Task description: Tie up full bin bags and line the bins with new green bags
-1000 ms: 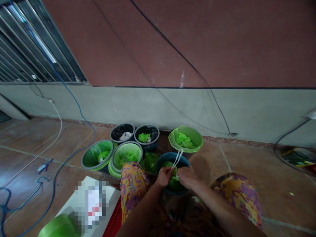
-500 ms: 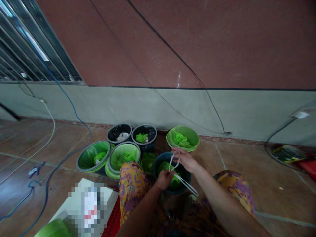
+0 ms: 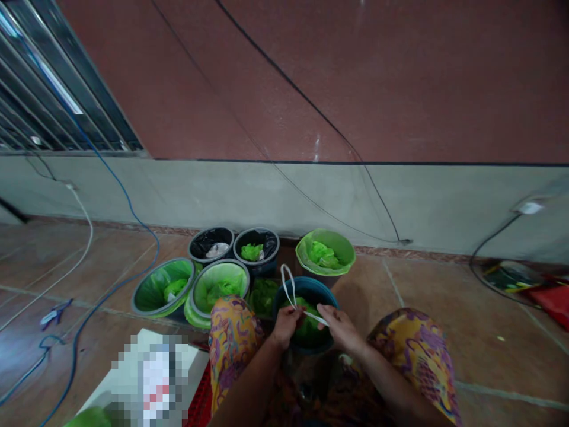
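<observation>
**Both Hands Gripping a White Cord Over the Blue Bucket**

The left hand [image 3: 287, 323] is closed around a white cord [image 3: 288, 284], whose loop stands up above the fist. The right hand [image 3: 340, 325] pinches the same cord between thumb and fingertips, pulling a short length taut between both hands. The cord sits directly above the blue bucket [image 3: 326, 293], which holds a green bag [image 3: 309, 326]. Other green-lined buckets [image 3: 222, 281] stand just beside, along the wall [image 3: 267, 190].
</observation>
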A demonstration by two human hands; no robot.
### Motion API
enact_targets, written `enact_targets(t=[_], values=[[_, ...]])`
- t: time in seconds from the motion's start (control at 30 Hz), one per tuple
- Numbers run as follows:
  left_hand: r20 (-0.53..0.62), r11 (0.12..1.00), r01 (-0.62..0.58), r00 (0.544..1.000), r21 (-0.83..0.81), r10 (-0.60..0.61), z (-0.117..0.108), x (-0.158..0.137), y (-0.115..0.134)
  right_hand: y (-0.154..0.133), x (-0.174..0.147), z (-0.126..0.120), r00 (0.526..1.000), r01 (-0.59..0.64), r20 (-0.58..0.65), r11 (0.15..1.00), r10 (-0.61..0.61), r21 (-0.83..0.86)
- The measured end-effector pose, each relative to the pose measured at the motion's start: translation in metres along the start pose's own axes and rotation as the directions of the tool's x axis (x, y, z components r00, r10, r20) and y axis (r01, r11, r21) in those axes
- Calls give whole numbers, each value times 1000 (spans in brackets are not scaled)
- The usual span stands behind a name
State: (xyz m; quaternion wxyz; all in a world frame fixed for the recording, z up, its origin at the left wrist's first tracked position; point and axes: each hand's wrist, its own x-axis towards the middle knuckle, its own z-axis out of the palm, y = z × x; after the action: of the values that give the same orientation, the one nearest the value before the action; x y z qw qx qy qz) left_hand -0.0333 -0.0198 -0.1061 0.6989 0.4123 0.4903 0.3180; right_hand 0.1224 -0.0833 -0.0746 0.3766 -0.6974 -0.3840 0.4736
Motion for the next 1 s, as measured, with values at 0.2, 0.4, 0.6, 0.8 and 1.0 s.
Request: enact_targets(t=[0.2, 0.4, 0.6, 0.8, 1.0], values=[[-39, 983, -64, 997, 174, 71, 0, 6, -7, 6, 3, -10, 983, 145, 167, 897, -81, -417], [159, 724, -266, 964, 636, 215, -4, -3, -1, -16, 20, 9, 967, 251, 121, 740, -225, -624], [161, 476, -372, 891, 797, 425, -3, -13, 3, -7, 54, 34, 902, 338, 319, 936, -291, -103], [163, 538, -411, 879, 736, 449, 1, -12, -4, 7, 62, 28, 926, 246, 315, 966, -208, -85], [163, 538, -413, 877, 735, 452, 0, -6, -13, 14, 59, 27, 941, 217, 291, 968, -173, -126]])
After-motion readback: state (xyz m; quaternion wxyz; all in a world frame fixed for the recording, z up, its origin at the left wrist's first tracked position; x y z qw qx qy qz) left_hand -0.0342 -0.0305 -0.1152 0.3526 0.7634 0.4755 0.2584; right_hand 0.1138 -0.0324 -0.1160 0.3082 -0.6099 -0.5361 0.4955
